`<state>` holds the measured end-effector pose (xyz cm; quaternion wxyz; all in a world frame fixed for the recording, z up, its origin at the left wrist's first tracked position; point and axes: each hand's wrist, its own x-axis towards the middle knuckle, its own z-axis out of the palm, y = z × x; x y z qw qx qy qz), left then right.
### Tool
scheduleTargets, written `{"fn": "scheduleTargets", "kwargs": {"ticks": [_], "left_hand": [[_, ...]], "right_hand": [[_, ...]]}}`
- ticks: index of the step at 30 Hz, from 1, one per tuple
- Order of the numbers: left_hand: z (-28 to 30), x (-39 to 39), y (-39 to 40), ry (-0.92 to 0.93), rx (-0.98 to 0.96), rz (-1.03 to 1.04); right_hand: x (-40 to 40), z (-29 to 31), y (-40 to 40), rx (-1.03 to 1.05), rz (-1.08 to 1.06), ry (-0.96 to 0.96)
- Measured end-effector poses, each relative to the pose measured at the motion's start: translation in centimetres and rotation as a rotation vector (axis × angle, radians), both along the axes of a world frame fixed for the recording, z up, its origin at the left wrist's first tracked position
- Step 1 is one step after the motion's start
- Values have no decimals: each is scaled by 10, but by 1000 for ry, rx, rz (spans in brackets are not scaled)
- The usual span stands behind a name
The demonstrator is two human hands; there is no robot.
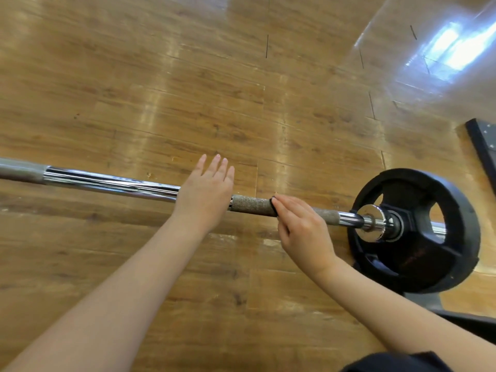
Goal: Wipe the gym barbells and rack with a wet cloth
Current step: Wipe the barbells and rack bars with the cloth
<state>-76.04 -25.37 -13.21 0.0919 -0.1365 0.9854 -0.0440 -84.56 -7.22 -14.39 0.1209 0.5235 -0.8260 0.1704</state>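
Observation:
A chrome barbell (112, 182) runs across the view above a wooden floor. It has a rough grey knurled section (251, 205) and a black weight plate (418, 253) on its right end. My left hand (205, 194) lies flat over the bar with its fingers straight and together. My right hand (300, 226) holds the knurled section, fingers on top and thumb underneath. A thin dark band (273, 208) circles the bar at my right fingertips. I cannot tell whether it is a cloth or a ring. No other cloth shows.
Glossy wooden floor (188, 89) fills the view beneath the bar. A dark metal rack part (483, 149) stands at the right edge, and a dark base (461, 318) lies under the plate. Dark clothing (397, 362) shows at the bottom right.

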Motion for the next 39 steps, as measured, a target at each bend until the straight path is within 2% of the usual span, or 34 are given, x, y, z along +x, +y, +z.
{"fn": "scheduleTargets", "kwargs": {"ticks": [6,11,13,16,20,23,28,30,33,35,37,39], "left_hand": [[3,-1,3,0,9,9],[0,4,3,27,5,-15],[-2,4,2,61,22,-14],[-6,6,1,162,1,-23],[-16,13,1,301,1,-68],[-16,12,8,379,-32,-109],[-16,-2,14,330,-30,-131],[-12,-3,15,248,-52,-129],[-8,-5,13,94,12,-161],[-1,-10,11,45,48,-157],[0,-14,7,-1,103,-147],[1,-15,6,-45,137,-133]], "right_hand": [[9,-7,-23,11,143,-23],[-11,6,40,66,-30,-19],[-10,12,35,-3,-70,-25],[1,15,-7,-98,58,-65],[12,-3,-27,63,153,-26],[0,-2,-5,33,103,-11],[-15,6,39,63,-51,-11],[-13,11,38,22,-77,1],[0,7,6,-38,50,4],[9,-4,-11,22,144,5],[4,-8,-4,75,148,3],[-9,-4,22,83,66,-6]]}}
